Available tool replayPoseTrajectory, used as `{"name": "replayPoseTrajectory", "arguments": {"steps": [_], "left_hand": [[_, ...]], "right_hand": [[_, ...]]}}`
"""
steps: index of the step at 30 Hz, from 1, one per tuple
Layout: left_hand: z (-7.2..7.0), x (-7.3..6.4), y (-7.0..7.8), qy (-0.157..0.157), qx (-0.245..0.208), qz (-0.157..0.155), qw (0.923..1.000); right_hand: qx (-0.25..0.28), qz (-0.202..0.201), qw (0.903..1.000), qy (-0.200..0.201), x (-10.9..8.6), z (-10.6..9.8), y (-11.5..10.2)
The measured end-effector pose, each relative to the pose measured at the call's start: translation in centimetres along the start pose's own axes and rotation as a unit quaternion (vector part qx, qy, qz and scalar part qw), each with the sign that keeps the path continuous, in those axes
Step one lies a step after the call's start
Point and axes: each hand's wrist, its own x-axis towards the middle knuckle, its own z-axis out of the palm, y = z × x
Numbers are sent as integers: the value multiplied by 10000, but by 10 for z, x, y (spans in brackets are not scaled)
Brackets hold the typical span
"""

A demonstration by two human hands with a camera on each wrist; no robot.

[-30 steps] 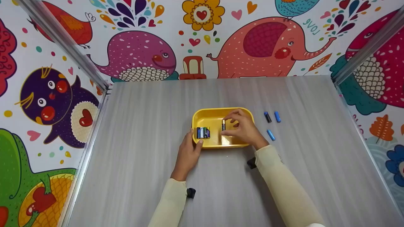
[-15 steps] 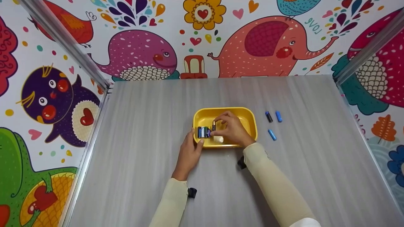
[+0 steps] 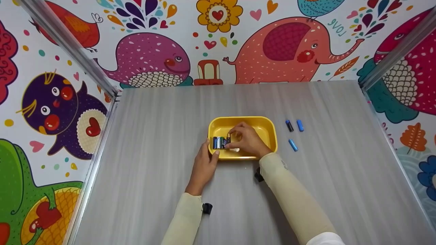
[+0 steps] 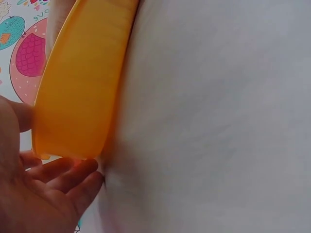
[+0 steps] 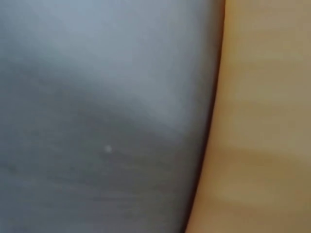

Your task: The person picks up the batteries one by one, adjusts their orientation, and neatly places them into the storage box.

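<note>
A shallow yellow tray (image 3: 269, 132) stands on the table. My left hand (image 3: 203, 166) holds its near left corner; in the left wrist view the fingers of that left hand (image 4: 53, 191) cup the end of the tray (image 4: 80, 87). Inside, several batteries (image 3: 218, 143) stand side by side at the left end. My right hand (image 3: 251, 142) reaches into the tray and pinches a dark battery with a copper-coloured end (image 3: 228, 137) between thumb and fingers, right beside that row. The right wrist view shows only the outer wall of the tray (image 5: 262, 116), not the hand.
To the right of the tray lie a black battery with a blue end (image 3: 289, 125), a blue battery (image 3: 300, 125) and a light blue battery (image 3: 293, 145). Printed walls border the grey table (image 3: 153, 136) at the back and sides.
My right hand has moved left inside the tray, bringing the dark battery up to the row's right end. The left hand has stayed at the corner.
</note>
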Motion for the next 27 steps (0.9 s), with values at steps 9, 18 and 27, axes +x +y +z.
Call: {"name": "replayPoseTrajectory", "arguments": {"steps": [9, 18, 27], "left_hand": [[1, -1, 0, 11, -28, 30, 10000], [2, -2, -3, -69, -86, 6, 9999], [-5, 4, -5, -392, -191, 1, 9991]], "right_hand": [[-186, 305, 9992, -173, 4, 0, 2], [-249, 449, 9985, -168, 3, 0, 3], [-844, 448, 9951, -246, 6, 2, 2]]}}
